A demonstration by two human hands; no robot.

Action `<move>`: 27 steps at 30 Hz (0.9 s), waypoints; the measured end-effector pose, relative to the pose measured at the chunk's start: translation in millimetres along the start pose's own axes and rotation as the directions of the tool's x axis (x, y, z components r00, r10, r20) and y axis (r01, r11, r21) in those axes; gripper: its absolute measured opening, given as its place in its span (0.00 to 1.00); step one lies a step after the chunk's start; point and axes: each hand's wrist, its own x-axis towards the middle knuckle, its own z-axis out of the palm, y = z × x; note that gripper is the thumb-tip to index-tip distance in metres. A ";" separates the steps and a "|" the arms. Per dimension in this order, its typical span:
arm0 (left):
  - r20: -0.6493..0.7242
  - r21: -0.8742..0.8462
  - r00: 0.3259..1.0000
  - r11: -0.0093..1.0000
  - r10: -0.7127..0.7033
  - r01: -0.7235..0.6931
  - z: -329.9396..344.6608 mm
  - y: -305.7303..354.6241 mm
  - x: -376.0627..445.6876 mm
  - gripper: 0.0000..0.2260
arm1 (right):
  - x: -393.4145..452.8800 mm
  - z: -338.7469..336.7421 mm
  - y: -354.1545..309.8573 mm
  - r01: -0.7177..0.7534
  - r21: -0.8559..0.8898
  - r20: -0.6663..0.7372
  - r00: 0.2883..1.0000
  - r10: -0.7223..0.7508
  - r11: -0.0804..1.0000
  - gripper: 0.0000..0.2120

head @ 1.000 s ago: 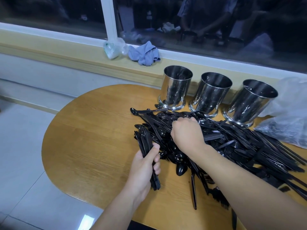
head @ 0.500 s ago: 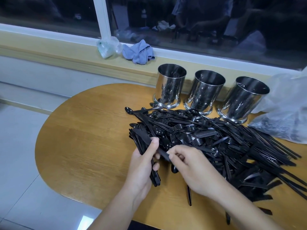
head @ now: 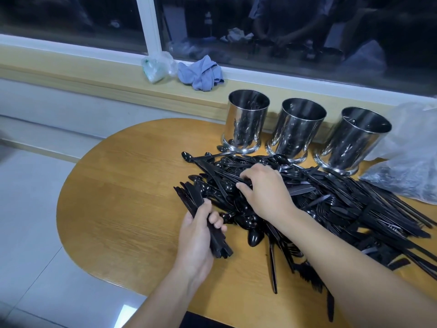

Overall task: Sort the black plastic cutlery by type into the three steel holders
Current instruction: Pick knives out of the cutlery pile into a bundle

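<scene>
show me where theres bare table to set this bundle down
The table is bare on its rounded left end, between the pile and the table's left edge, and a strip left of the holders. Right of your left hand it is crowded: cutlery runs to the holders and the bag.

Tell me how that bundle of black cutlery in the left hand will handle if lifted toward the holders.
The bundle looks thin, glossy plastic, so probably light and slippery. The left hand grips only mid-length and the ends fan unevenly, so pieces may slide out. The holders stand upright on flared bases, unlikely to tip.
</scene>
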 end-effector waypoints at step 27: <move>0.103 0.230 0.991 0.968 0.083 -0.105 -9.1 0.4 1.0 0.14 | -54.7 -31.0 -3.3 -0.148 0.425 0.000 0.987 0.163 0.893 0.09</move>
